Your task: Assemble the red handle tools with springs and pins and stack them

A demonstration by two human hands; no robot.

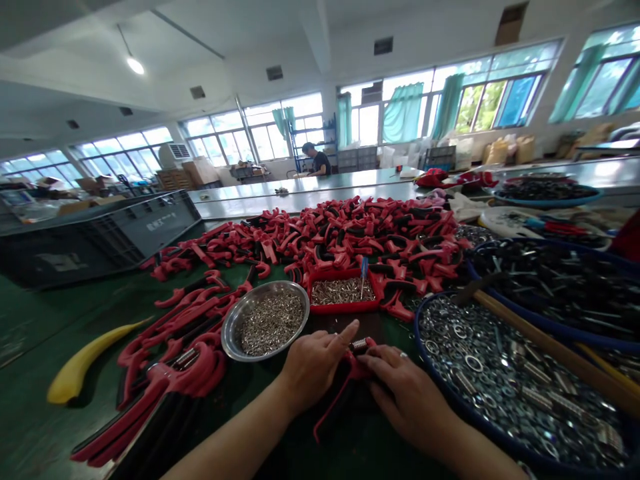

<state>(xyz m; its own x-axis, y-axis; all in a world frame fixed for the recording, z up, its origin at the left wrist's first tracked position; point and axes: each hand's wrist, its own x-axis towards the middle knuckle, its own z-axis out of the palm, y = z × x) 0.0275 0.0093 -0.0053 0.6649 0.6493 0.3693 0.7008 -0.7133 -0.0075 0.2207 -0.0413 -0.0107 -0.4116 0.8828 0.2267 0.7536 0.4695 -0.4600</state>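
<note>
Evidently for easy reach, a steel bowl (226, 333) of small metal pins and a blue tub (419, 333) of washers are set either side. A red plastic clamp handle (350, 373) is held near-centre by the curled right hand (407, 393); the left hand (315, 363) is kept with its forefinger extended just beside a coil spring (359, 345), its grip not discernible.

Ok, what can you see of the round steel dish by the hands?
The shallow round steel dish has a smooth, shiny rim and sits flat on the green work surface. A heap of small silvery metal pieces fills it, too small to identify. A red tray sits just beside it; whether they touch is unclear.
</note>
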